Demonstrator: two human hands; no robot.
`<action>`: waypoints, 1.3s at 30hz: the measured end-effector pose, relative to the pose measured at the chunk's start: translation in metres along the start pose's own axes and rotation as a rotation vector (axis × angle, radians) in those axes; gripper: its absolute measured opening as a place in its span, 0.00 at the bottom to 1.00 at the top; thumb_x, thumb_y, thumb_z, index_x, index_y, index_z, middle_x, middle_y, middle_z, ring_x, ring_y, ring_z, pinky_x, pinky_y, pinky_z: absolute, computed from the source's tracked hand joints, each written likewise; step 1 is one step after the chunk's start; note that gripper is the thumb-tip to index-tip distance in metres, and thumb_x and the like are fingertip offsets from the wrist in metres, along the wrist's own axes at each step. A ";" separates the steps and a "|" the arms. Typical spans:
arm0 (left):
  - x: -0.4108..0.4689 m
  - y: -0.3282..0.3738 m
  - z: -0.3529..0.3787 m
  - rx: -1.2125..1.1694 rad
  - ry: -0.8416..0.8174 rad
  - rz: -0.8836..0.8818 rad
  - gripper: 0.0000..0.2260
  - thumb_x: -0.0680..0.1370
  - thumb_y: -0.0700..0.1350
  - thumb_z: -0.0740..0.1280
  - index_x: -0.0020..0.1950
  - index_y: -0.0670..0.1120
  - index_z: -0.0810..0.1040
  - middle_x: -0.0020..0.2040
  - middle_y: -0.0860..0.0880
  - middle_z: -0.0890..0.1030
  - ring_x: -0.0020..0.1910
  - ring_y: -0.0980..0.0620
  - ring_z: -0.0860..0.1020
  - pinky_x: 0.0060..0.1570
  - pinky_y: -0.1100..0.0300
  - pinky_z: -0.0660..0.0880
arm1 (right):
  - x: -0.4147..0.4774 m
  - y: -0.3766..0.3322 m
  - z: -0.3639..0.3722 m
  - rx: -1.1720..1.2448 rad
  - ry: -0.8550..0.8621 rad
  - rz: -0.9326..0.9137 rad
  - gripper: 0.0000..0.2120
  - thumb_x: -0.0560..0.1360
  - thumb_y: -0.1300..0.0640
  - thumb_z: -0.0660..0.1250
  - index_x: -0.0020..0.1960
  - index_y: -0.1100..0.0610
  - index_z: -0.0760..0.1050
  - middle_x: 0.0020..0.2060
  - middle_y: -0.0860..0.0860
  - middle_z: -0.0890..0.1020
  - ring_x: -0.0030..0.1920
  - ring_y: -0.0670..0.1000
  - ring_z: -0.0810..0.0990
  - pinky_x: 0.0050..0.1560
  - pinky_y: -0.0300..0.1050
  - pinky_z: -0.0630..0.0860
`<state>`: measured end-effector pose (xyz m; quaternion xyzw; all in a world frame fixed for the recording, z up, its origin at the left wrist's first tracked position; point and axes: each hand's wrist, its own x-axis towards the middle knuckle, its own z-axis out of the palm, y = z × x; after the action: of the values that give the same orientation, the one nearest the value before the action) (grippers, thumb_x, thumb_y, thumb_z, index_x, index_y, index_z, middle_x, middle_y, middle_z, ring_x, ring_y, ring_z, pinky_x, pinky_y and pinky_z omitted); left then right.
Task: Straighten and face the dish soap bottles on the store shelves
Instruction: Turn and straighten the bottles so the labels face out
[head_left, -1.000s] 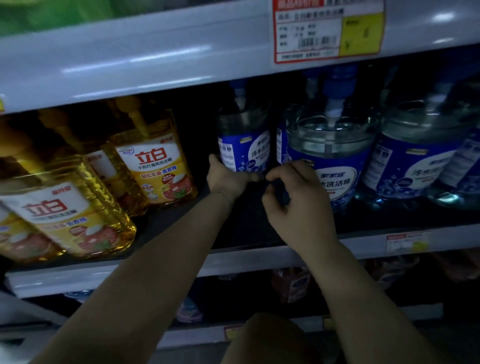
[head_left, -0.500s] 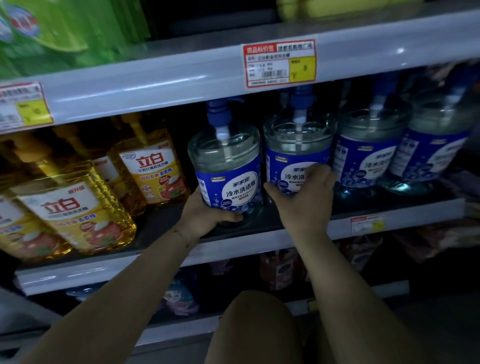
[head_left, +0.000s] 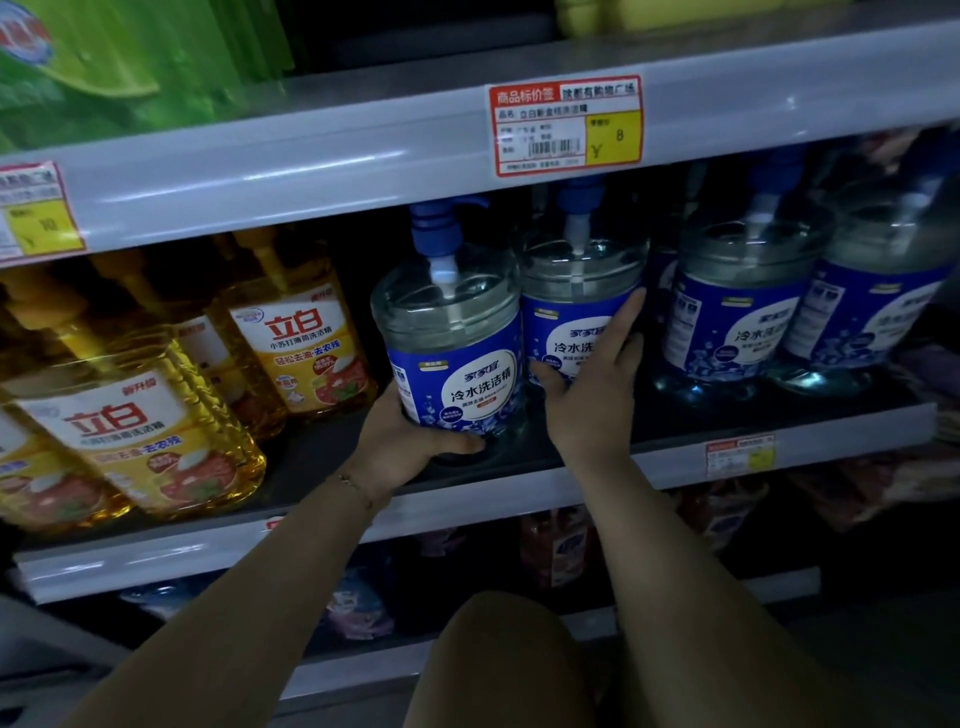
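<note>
Blue-labelled bottle (head_left: 452, 358) in left hand (head_left: 402, 447)

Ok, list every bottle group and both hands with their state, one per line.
Leftmost blue-labelled clear pump bottle: upright, label forward, gripped low by left hand.
Second blue-labelled pump bottle: upright, right hand against its front.
Two blue-labelled bottles at right: upright, untouched.
Yellow soap bottles: staggered.

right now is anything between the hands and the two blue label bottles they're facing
Nothing visible. The left hand already wraps the base of the front blue bottle, and the right hand lies flat on the label of the second blue bottle beside it. Both stand at the shelf's front edge.
</note>
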<state>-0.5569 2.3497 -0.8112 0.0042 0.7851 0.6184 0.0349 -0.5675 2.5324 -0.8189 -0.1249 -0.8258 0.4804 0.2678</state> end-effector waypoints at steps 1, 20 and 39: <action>0.000 0.000 0.000 -0.001 -0.002 -0.001 0.35 0.57 0.32 0.81 0.62 0.46 0.76 0.53 0.52 0.85 0.51 0.56 0.83 0.47 0.62 0.79 | 0.002 0.000 0.002 0.007 0.004 -0.005 0.53 0.73 0.51 0.71 0.73 0.40 0.28 0.76 0.60 0.49 0.73 0.66 0.57 0.63 0.67 0.69; 0.005 -0.007 -0.003 -0.002 -0.017 -0.004 0.36 0.56 0.33 0.82 0.62 0.46 0.77 0.53 0.52 0.85 0.53 0.52 0.83 0.53 0.54 0.79 | 0.038 0.002 0.009 -0.176 0.078 0.080 0.32 0.71 0.58 0.73 0.68 0.60 0.58 0.65 0.60 0.64 0.62 0.65 0.67 0.54 0.55 0.71; 0.031 0.017 0.059 0.039 -0.122 0.043 0.40 0.57 0.35 0.83 0.61 0.46 0.64 0.56 0.53 0.79 0.55 0.54 0.79 0.56 0.57 0.77 | -0.004 0.006 -0.037 -0.101 -0.062 -0.365 0.06 0.77 0.59 0.62 0.46 0.61 0.69 0.38 0.56 0.75 0.35 0.54 0.75 0.32 0.44 0.70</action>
<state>-0.5850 2.4130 -0.8101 0.0595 0.7931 0.6022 0.0691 -0.5438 2.5608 -0.8107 0.0287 -0.8656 0.3855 0.3185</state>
